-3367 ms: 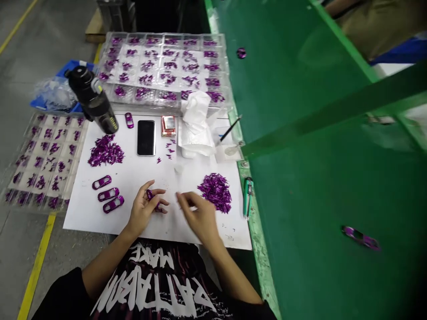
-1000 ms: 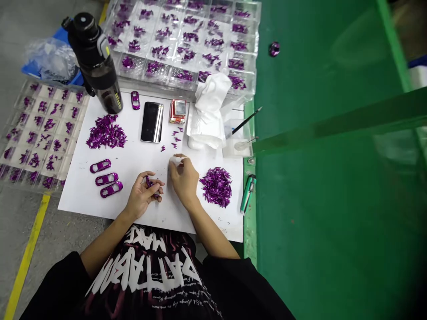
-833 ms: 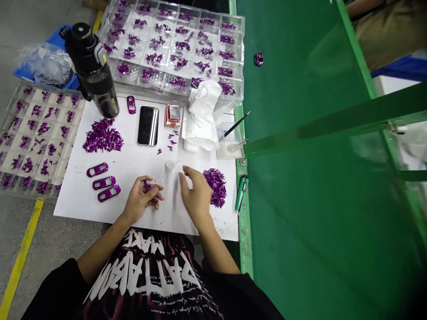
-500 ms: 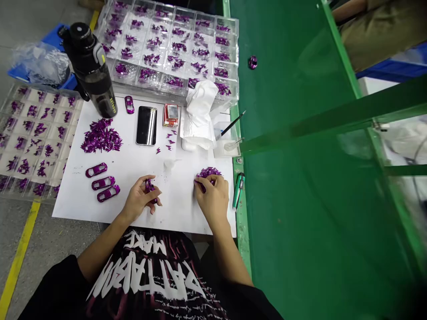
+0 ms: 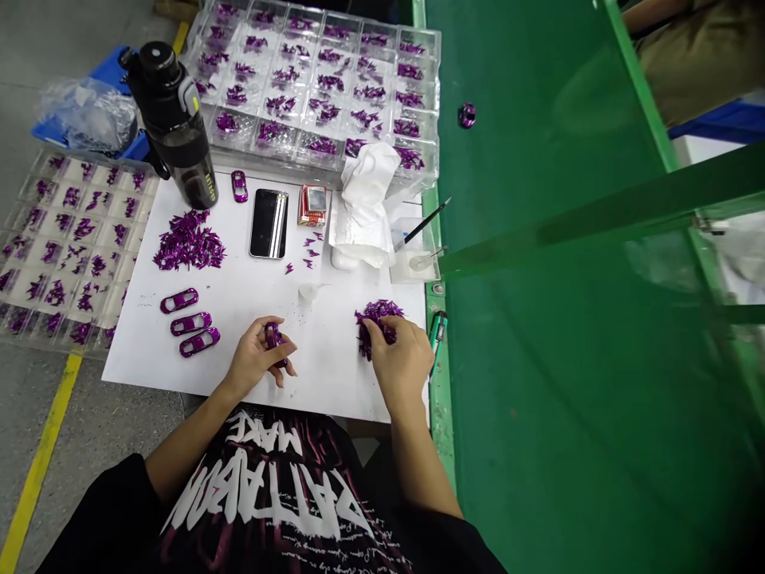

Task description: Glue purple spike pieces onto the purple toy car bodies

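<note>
Left hand (image 5: 258, 363) grips a small purple toy car body (image 5: 274, 338) between thumb and fingers, held just above the white sheet (image 5: 239, 287). Right hand (image 5: 399, 360) rests on the near pile of purple slivers (image 5: 374, 319), fingertips curled into it, pinching at pieces; whether one is already caught I cannot tell.

Step in hand, judged: picking a small trim piece from the pile to fit onto the held body. Next move calls for a clean single-piece pinch, then bringing it across to the left hand and lining it up; pieces are tiny and tangled, so grabbing several is the risk.

Left of the hands: three car bodies in a row (image 5: 189, 323), then a second purple pile (image 5: 189, 241). Farther up the sheet: black phone (image 5: 268, 222), small red box (image 5: 314, 205), white cloth (image 5: 366, 203), dark bottle (image 5: 175, 127), loose single car (image 5: 240, 186). Clear compartment trays (image 5: 316, 88) with purple parts sit behind, and another tray (image 5: 65, 247) lies at the left. A green lighter (image 5: 436, 331) sits on the edge of the green table (image 5: 538, 359).
</note>
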`<action>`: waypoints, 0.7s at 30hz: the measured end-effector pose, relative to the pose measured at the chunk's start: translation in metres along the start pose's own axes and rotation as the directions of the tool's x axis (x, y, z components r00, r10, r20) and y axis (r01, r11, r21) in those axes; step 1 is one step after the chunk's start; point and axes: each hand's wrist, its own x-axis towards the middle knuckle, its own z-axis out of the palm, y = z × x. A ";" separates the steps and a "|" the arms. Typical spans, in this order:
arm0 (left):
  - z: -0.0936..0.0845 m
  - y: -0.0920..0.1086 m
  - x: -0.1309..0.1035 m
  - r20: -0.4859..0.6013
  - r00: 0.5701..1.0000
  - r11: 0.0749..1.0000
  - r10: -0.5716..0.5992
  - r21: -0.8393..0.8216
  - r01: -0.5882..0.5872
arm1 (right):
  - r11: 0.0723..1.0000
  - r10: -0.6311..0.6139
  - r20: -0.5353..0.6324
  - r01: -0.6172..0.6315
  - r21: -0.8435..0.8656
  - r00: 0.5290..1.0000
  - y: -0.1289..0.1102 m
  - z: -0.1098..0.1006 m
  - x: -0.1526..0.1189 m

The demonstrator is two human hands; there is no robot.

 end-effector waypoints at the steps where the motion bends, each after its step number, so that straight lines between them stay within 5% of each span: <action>1: 0.000 0.001 0.000 0.000 1.000 1.000 -0.001 -0.001 0.001 | 0.999 0.032 -0.002 -0.032 0.017 0.999 -0.003 -0.004 0.000; 6: 0.005 0.004 -0.003 0.013 1.000 1.000 -0.007 -0.028 0.007 | 0.971 0.116 0.093 -0.133 0.200 0.989 -0.035 -0.028 -0.018; 12: 0.019 0.007 -0.018 0.044 0.999 0.986 -0.028 -0.161 0.035 | 0.878 -0.012 0.305 -0.136 0.459 0.952 -0.094 -0.034 -0.054; 15: 0.024 0.009 -0.025 -0.007 1.000 0.989 -0.004 -0.147 0.003 | 0.858 -0.191 0.210 0.059 0.511 0.959 -0.111 -0.029 -0.060; 18: 0.025 0.010 -0.028 -0.044 0.999 0.994 0.028 -0.102 -0.032 | 0.829 -0.394 0.048 0.333 0.450 0.918 -0.115 -0.023 -0.061; 21: 0.025 0.010 -0.030 -0.067 0.996 0.995 0.053 -0.077 -0.058 | 0.796 -0.470 0.016 0.416 0.440 0.882 -0.112 -0.019 -0.061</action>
